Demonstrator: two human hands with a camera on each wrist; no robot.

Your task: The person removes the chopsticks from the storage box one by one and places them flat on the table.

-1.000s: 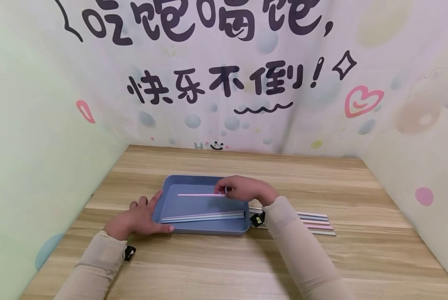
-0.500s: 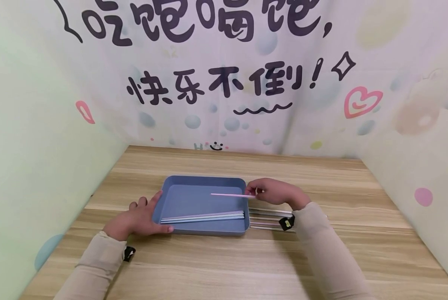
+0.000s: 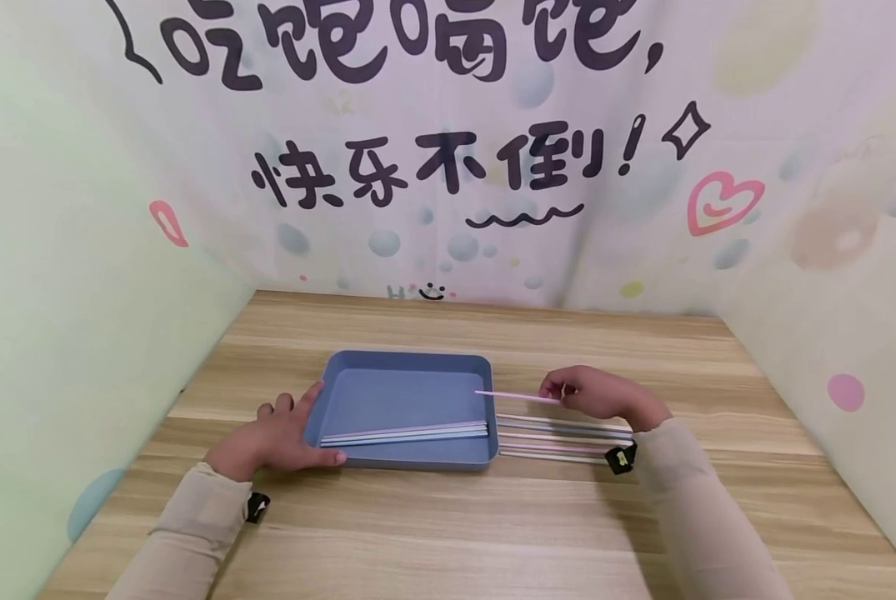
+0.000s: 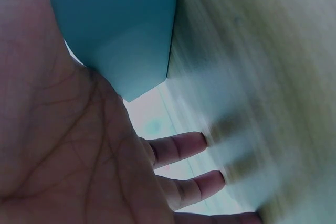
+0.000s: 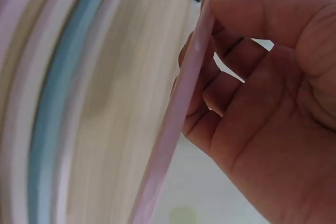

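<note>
My right hand [image 3: 598, 392] pinches a slim pink chopstick [image 3: 518, 396] between thumb and fingers. Its free end points left, above the right rim of a blue tray [image 3: 402, 460]. In the right wrist view the same pink chopstick [image 5: 184, 93] slants past the curled fingers. My left hand [image 3: 282, 437] rests against the tray's left front corner, index finger along the left side and thumb at the front edge. The left wrist view shows those fingers straight. Inside the tray, several pale chopsticks [image 3: 406, 434] lie together near the front side.
More chopsticks [image 3: 553, 446], white, blue and pink, lie in a row on the wooden table [image 3: 448, 533] right of the tray, partly under my right wrist. A printed cloth wall [image 3: 432, 242] stands behind, with side walls left and right.
My right hand has moved right, from over the tray to beyond its right side, carrying the pink chopstick. The left hand and tray have stayed in place.
</note>
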